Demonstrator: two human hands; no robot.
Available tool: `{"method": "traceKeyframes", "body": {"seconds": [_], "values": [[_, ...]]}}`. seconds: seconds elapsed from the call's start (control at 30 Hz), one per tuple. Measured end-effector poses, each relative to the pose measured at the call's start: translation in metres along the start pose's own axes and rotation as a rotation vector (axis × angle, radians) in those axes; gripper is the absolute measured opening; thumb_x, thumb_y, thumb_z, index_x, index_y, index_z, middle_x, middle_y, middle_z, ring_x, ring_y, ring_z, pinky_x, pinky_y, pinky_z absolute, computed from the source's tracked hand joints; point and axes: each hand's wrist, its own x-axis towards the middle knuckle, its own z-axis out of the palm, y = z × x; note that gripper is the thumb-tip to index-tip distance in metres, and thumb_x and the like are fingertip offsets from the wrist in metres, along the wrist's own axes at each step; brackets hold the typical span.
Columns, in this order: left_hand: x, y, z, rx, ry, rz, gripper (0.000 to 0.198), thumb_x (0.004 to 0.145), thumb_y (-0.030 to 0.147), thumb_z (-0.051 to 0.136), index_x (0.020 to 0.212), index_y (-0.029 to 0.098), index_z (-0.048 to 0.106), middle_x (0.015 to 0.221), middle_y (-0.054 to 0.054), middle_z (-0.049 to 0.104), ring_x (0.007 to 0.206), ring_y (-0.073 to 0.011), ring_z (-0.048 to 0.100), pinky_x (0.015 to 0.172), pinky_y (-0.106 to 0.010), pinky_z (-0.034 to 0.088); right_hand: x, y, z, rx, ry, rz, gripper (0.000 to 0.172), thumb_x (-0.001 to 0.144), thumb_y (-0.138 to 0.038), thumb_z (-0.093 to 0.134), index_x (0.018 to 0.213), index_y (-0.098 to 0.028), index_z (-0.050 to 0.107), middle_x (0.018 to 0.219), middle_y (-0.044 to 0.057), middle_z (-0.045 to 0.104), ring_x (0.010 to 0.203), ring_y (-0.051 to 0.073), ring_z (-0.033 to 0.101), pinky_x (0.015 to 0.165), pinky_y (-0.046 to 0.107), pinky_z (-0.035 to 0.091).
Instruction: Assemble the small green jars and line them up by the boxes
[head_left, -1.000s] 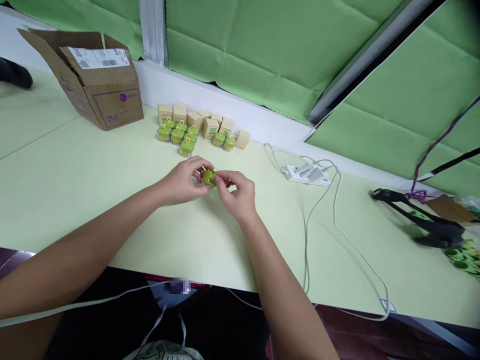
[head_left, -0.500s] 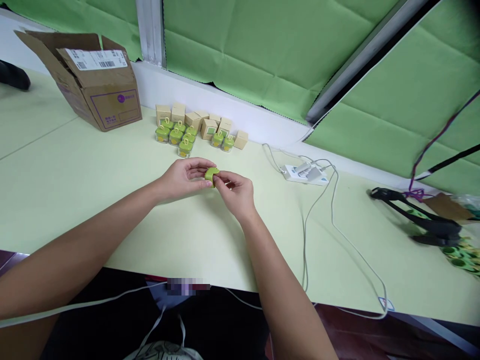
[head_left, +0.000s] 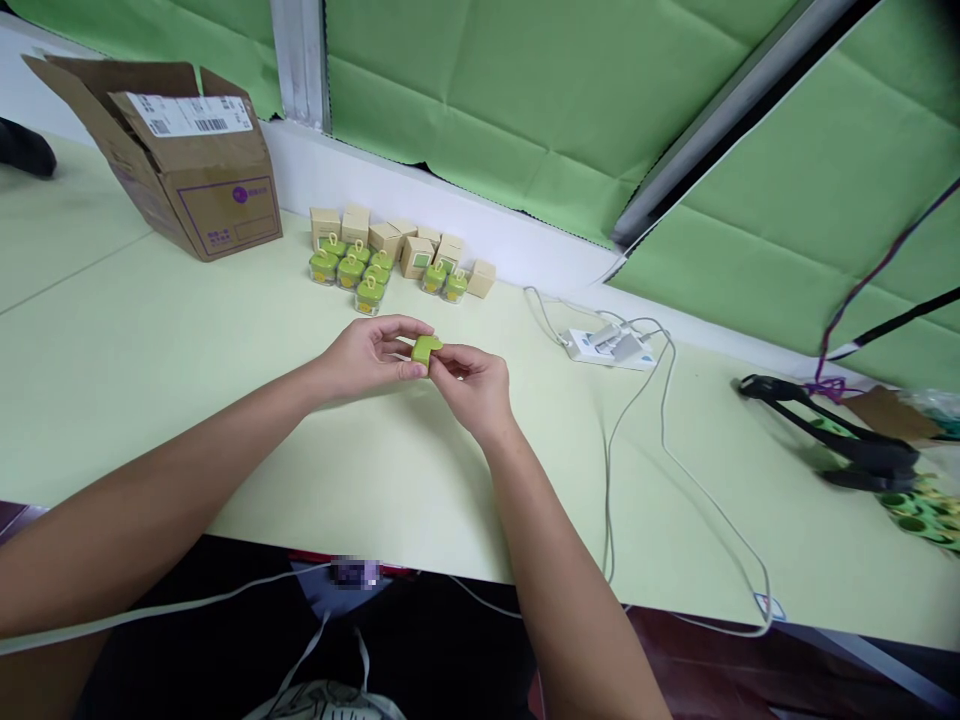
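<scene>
A small green plastic piece [head_left: 425, 349] is held above the pale green table [head_left: 150, 340], pinched from both sides. My left hand [head_left: 371, 356] grips its left end between thumb and fingers. My right hand [head_left: 471, 385] pinches its right end with curled fingers. Behind the hands stands a cluster of several small green containers [head_left: 352, 270] with loop handles, and several little tan cartons [head_left: 405, 245] behind them.
An open cardboard box [head_left: 191, 165] stands at the back left. A white power strip [head_left: 611, 348] with grey cables lies to the right, cables trailing to the table's front edge. A black clamp-like tool [head_left: 840, 440] and green items lie at far right.
The green piece has been turned in my fingers, from a rounded shape facing up to a flatter side showing. Both hands stay in about the same place.
</scene>
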Motion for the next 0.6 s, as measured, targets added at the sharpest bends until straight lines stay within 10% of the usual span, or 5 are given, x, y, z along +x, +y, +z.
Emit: {"method": "traceKeyframes", "body": {"seconds": [0.6], "values": [[0.0017, 0.0013, 0.0001, -0.085, -0.01, -0.032, 0.06, 0.068, 0.035, 0.093, 0.122, 0.017, 0.072, 0.116, -0.012, 0.075, 0.103, -0.0252, 0.073, 0.097, -0.044, 0.06, 0.0004, -0.0004, 0.0028, 0.224, -0.017, 0.032, 0.02, 0.075, -0.039, 0.082, 0.084, -0.021, 0.081, 0.08, 0.003, 0.078, 0.067, 0.016, 0.069, 0.069, 0.032, 0.059]]}}
